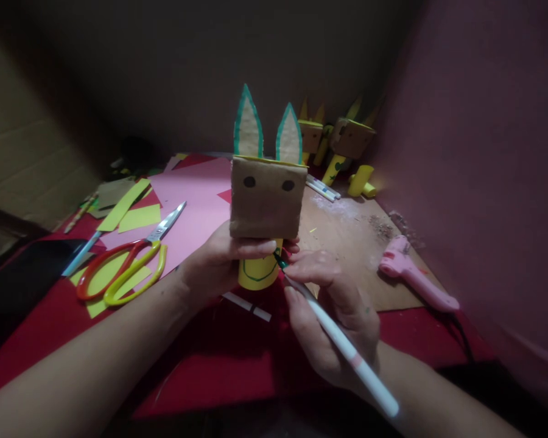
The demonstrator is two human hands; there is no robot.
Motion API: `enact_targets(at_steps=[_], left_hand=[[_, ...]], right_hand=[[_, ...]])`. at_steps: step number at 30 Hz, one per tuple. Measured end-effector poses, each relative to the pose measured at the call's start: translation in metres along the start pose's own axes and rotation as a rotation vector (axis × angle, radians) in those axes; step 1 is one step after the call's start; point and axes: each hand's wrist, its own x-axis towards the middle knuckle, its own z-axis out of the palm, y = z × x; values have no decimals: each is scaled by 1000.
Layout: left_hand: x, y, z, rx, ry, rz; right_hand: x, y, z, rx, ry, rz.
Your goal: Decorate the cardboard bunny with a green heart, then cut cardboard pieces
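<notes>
Cardboard-headed figure (265,204), held upright above the red-covered desk (228,371), with two green-edged ears (248,129) on top and a yellow tube (256,278) below. Being apparently of cardboard and paper, it is probably light and hardly slippery; the boxy head looks stiff, the ears thin and apt to bend, the tube liable to dent if squeezed. The tube just under the head seems the soundest place to take hold, clear of the green line, whose ink could smear. The left hand (221,255) has its fingers clamped around the tube there; the fingers of the right hand (335,304) are pinched on a white marker (347,350), its green tip at the tube's edge. Scissors (139,244) lie to the left, a pink glue gun (413,275) to the right.
</notes>
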Motion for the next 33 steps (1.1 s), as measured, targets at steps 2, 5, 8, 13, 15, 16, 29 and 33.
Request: enact_targets(at_steps=[2, 5, 8, 13, 15, 16, 29, 33], left_hand=[[0, 0, -1, -4, -6, -6], [1, -1, -2, -6, -11, -11], [2, -1, -1, 5, -8, 5], [1, 0, 0, 18, -5, 18], [1, 0, 1, 27, 11, 16], [1, 0, 1, 30, 20, 18], [1, -1, -1, -24, -21, 28], [1, -1, -2, -15, -39, 42]], right_hand=[[0, 0, 0, -1, -6, -20], [0, 0, 0, 18, -11, -41], [0, -1, 0, 22, 7, -6], [-1, 1, -2, 20, 6, 16], [-2, 2, -2, 30, -12, -1], [-3, 2, -2, 32, -16, -5], [-2, 1, -3, 41, -13, -9], [0, 0, -2, 17, 32, 39]])
